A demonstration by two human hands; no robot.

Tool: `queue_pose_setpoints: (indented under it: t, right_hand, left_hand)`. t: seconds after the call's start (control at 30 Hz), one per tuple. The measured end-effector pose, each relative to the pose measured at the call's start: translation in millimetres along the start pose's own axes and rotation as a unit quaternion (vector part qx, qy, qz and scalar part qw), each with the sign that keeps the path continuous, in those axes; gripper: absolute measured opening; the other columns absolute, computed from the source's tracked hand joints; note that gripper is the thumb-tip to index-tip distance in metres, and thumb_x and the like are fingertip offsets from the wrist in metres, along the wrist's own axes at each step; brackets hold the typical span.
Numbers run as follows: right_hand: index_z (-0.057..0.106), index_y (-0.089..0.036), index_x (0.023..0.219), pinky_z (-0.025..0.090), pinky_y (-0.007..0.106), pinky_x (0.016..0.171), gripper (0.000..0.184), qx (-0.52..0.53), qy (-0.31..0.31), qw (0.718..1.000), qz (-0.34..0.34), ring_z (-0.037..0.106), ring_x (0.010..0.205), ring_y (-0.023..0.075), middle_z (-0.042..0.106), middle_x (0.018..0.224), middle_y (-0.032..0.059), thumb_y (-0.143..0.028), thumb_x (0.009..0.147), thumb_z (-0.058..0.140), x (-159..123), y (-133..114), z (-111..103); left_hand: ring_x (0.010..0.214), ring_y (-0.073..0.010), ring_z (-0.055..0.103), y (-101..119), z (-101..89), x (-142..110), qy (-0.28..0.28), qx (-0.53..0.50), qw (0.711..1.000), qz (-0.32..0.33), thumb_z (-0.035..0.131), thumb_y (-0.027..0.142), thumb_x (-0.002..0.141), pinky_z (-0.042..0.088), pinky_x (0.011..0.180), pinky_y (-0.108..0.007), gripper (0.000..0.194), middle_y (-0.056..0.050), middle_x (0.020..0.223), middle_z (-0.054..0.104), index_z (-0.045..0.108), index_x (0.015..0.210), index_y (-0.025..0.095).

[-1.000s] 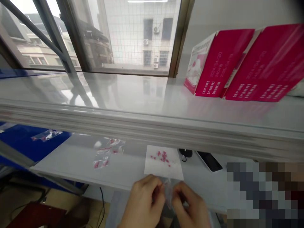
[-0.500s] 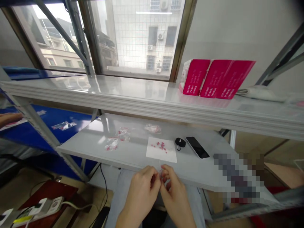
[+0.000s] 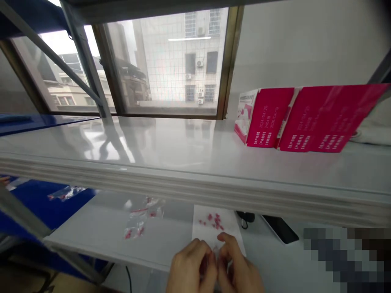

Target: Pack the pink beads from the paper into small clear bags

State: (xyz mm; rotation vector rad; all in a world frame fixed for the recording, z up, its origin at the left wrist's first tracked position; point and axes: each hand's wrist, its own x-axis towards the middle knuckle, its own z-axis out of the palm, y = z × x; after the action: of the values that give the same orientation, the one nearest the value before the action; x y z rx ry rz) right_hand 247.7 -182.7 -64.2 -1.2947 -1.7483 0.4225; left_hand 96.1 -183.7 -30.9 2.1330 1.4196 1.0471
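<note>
My left hand (image 3: 192, 266) and my right hand (image 3: 240, 266) are close together at the desk's near edge. Between their pinched fingertips is a small clear plastic bag (image 3: 216, 251), mostly covered by the fingers. The right index finger is raised off it and points left. Just beyond the hands lies a white sheet of paper (image 3: 201, 234), with several small pink pieces (image 3: 216, 221) loosely grouped on it. To the left on the desk are clear bags (image 3: 136, 224) with small pink pieces inside.
A shelf edge (image 3: 171, 191) runs across above the desk and hides its far part. Pink boxes (image 3: 317, 120) stand on the shelf. Right of the paper lie a black case (image 3: 246, 216) and a phone (image 3: 279, 228). Another bag (image 3: 67, 192) lies on the blue surface, near another person's fingers (image 3: 4, 180).
Both hands stay together at the bag, now overlapping the paper's near edge in view. My right index finger has lifted. The view has shifted, with the shelf covering more of the desk than half a second ago.
</note>
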Motion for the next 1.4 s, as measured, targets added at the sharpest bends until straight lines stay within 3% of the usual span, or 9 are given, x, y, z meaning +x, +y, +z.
queue_pose_setpoints:
  t: [0.23, 0.5, 0.67, 0.77, 0.9, 1.0, 1.2, 1.3, 1.4]
  right_hand:
    - [0.045, -0.024, 0.109, 0.047, 0.025, 0.055, 0.018, 0.016, -0.022, 0.999, 0.022, 0.064, 0.059, 0.0186, 0.06, 0.07, -0.0029, -0.021, 0.092, 0.042, -16.7, -32.9, -25.1]
    - [0.051, -0.024, 0.09, 0.042, 0.028, 0.064, 0.011, 0.104, -0.111, 0.987, 0.044, 0.056, 0.069, 0.0182, 0.056, 0.075, -0.002, -0.015, 0.086, 0.052, -38.4, -39.4, -44.4]
    - [0.055, -0.024, 0.094, 0.038, 0.023, 0.058, 0.018, 0.401, -0.097, 0.902, 0.129, 0.048, 0.065, 0.0133, 0.052, 0.075, -0.0044, -0.012, 0.081, 0.056, -30.8, -37.5, -43.7]
    - [0.058, -0.022, 0.088, 0.039, 0.023, 0.059, 0.01, 0.513, -0.068, 0.838, 0.176, 0.048, 0.064, 0.0128, 0.056, 0.073, -0.003, -0.013, 0.082, 0.058, -33.4, -36.6, -39.1]
    - [0.061, -0.02, 0.081, 0.04, 0.024, 0.059, 0.006, 0.577, -0.023, 0.786, 0.222, 0.048, 0.062, 0.0125, 0.057, 0.07, -0.0023, -0.017, 0.079, 0.066, -41.6, -29.0, -28.4]
    - [0.063, -0.02, 0.079, 0.039, 0.023, 0.059, 0.008, 0.568, 0.023, 0.788, 0.237, 0.048, 0.063, 0.0118, 0.058, 0.071, -0.0023, -0.019, 0.077, 0.071, -44.9, -19.4, -18.1]
    - [0.069, -0.02, 0.084, 0.036, 0.021, 0.057, 0.01, 0.505, 0.07, 0.829, 0.231, 0.046, 0.061, 0.0104, 0.06, 0.07, -0.003, -0.018, 0.076, 0.075, -47.7, -20.7, -4.3]
    - [0.071, -0.02, 0.084, 0.04, 0.021, 0.059, 0.013, 0.538, 0.086, 0.805, 0.235, 0.05, 0.064, 0.0108, 0.063, 0.075, -0.0019, -0.018, 0.073, 0.077, -46.4, -30.5, -3.2]
    - [0.072, -0.02, 0.08, 0.045, 0.021, 0.063, 0.011, 0.585, 0.105, 0.766, 0.246, 0.053, 0.068, 0.0114, 0.064, 0.077, -0.0012, -0.021, 0.073, 0.08, -42.9, -37.1, -3.1]
  left_hand:
    - [0.066, -0.0157, 0.059, 36.4, -17.5, -28.0, 0.013, -0.009, 0.998, -0.065, 0.048, 0.013, 0.091, 0.037, 0.062, -0.024, 0.022, -0.001, 0.071, 0.061, 0.054, 0.071, 0.02]
    - [0.066, -0.017, 0.057, 67.0, -22.6, -52.4, -0.013, 0.013, 0.999, -0.046, 0.048, 0.02, 0.096, 0.033, 0.062, -0.028, 0.022, -0.001, 0.074, 0.062, 0.057, 0.077, 0.021]
    - [0.076, -0.0179, 0.059, 50.5, -33.0, -48.4, 0.063, -0.105, 0.99, -0.067, 0.053, 0.036, 0.099, 0.04, 0.068, -0.027, 0.023, -0.002, 0.082, 0.063, 0.062, 0.083, 0.022]
    - [0.077, -0.0181, 0.06, 28.9, -20.5, -52.9, 0.113, -0.199, 0.962, -0.15, 0.06, 0.045, 0.094, 0.046, 0.07, -0.027, 0.027, -0.005, 0.094, 0.065, 0.066, 0.106, 0.022]
    - [0.066, -0.0154, 0.056, 10.2, 10.8, -64.8, 0.013, -0.437, 0.869, -0.233, 0.053, 0.056, 0.096, 0.043, 0.053, -0.023, 0.041, -0.003, 0.079, 0.059, 0.066, 0.102, 0.018]
    - [0.055, -0.0102, 0.045, 3.4, 25.4, -66.4, 0.04, -0.536, 0.808, -0.243, 0.058, 0.054, 0.094, 0.033, 0.043, -0.019, 0.04, 0.001, 0.069, 0.05, 0.061, 0.082, 0.016]
    - [0.049, -0.0064, 0.036, -0.4, 23.1, -60.6, 0.141, -0.507, 0.817, -0.234, 0.067, 0.049, 0.091, 0.029, 0.042, -0.018, 0.039, 0.005, 0.061, 0.042, 0.061, 0.072, 0.015]
    - [0.056, -0.0073, 0.041, 10.4, 26.1, -62.9, 0.187, -0.575, 0.771, -0.2, 0.068, 0.045, 0.091, 0.035, 0.047, -0.017, 0.033, 0.003, 0.069, 0.047, 0.064, 0.078, 0.015]
    - [0.063, -0.0083, 0.047, 21.6, 37.9, -64.5, 0.171, -0.651, 0.716, -0.183, 0.069, 0.044, 0.091, 0.042, 0.054, -0.018, 0.032, 0.0, 0.08, 0.054, 0.069, 0.102, 0.015]
